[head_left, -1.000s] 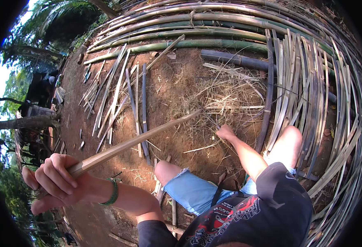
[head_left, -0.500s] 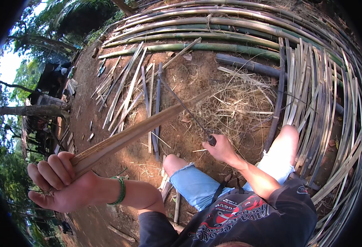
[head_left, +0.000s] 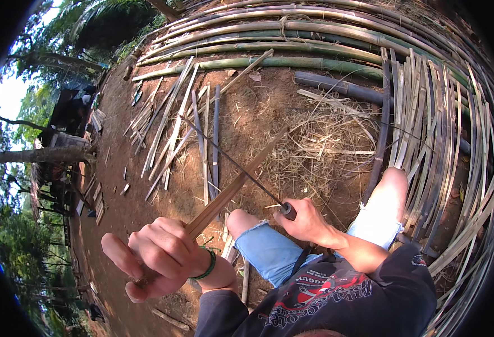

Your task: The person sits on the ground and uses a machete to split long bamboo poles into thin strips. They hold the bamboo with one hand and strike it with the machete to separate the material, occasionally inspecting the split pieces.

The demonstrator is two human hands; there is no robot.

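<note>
My left hand [head_left: 160, 253] is wrapped round the near end of a split bamboo strip [head_left: 222, 199], whose far end points away over the bare soil. A dark wooden-handled knife [head_left: 224, 154] with a long thin blade is gripped in my right hand [head_left: 303, 221], in front of my knees. Its blade slants up to the left and crosses the bamboo strip in the view; whether the two touch I cannot tell. The butt of the strip shows below my left fingers.
Long bamboo poles [head_left: 325, 63] lie across the far side. Split slats [head_left: 412, 112] are stacked at the right, beside a dark pole [head_left: 337, 85]. Thin shavings [head_left: 325, 132] litter the ground ahead. Loose strips [head_left: 171, 123] lie left of centre.
My left hand has moved right and closer to my body, drawing the bamboo strip with it and tilting it more steeply. The knife blade has swung lower and to the left.
</note>
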